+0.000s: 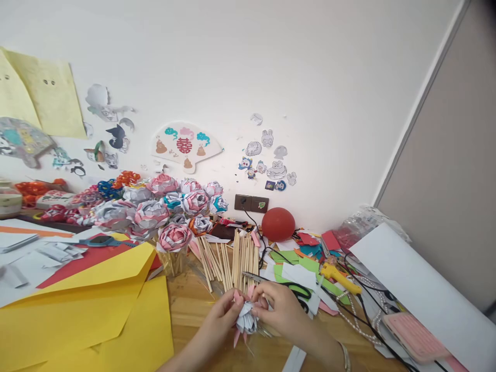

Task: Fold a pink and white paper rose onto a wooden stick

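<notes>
- Paper flower point(247, 321), white with pink petals: near middle of the wooden table point(189, 306), between both hands, near side of the wooden sticks point(246, 258).
- Left hand point(223, 314): thumb and fingers closed in a pinch on the flower's left side, at a pink petal.
- Right hand point(279, 309): fingers curled, thumb and forefinger brought together on the flower's right side. Exact contact under the fingertips cannot be made out.
- Risk, judged: thin petals may crease, tear or pull loose if the two pinches draw apart.
- Risk, judged: scissors point(299, 290) lie just beyond the right hand, blades pointing left across the sticks; a forward reach could knock them or roll sticks loose.
- Risk, judged: black cable point(351, 312) runs from the yellow glue gun point(341, 279) right of the hand; a wide sweep could snag it.
- Edges: yellow paper point(145, 320) bounds the left; wall point(329, 129) closes the far side. Table's near edge not visible.
- Room: bare wood left of the flower, and a patch right of it beyond a white strip point(294, 358). Far right is crowded.
</notes>
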Action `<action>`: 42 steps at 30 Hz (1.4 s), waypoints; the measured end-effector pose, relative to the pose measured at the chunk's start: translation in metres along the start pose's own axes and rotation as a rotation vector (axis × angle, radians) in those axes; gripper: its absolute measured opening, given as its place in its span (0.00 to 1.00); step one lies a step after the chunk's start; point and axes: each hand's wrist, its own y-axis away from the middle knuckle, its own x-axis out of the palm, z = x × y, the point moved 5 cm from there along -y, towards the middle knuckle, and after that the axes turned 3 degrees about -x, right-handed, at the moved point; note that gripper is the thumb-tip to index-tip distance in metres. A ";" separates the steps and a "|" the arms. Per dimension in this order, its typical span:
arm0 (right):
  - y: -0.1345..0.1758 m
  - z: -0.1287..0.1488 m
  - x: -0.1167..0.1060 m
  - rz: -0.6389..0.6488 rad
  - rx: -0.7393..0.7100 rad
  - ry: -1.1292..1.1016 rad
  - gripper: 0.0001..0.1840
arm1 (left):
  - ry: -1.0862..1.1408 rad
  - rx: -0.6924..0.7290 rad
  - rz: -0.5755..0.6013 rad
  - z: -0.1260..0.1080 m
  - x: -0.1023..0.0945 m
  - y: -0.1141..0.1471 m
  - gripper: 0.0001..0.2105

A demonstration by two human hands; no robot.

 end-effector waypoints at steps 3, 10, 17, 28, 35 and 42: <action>0.000 0.001 0.003 -0.033 -0.027 0.011 0.07 | 0.000 -0.011 0.009 -0.001 0.000 0.000 0.17; 0.000 -0.013 0.013 -0.011 0.067 -0.240 0.08 | 0.015 -0.023 0.033 -0.004 -0.001 0.002 0.17; 0.001 -0.004 0.002 -0.079 -0.027 -0.120 0.02 | 0.195 -0.049 0.015 -0.005 0.004 0.005 0.14; 0.008 0.021 -0.004 -0.241 -0.374 0.346 0.11 | 0.381 0.007 -0.052 -0.005 -0.006 0.001 0.12; 0.008 0.026 -0.005 -0.275 -0.442 0.435 0.17 | 0.407 0.014 -0.076 -0.003 -0.005 0.000 0.13; 0.009 0.028 -0.006 -0.246 -0.479 0.505 0.16 | 0.416 0.015 -0.085 -0.003 -0.003 0.002 0.13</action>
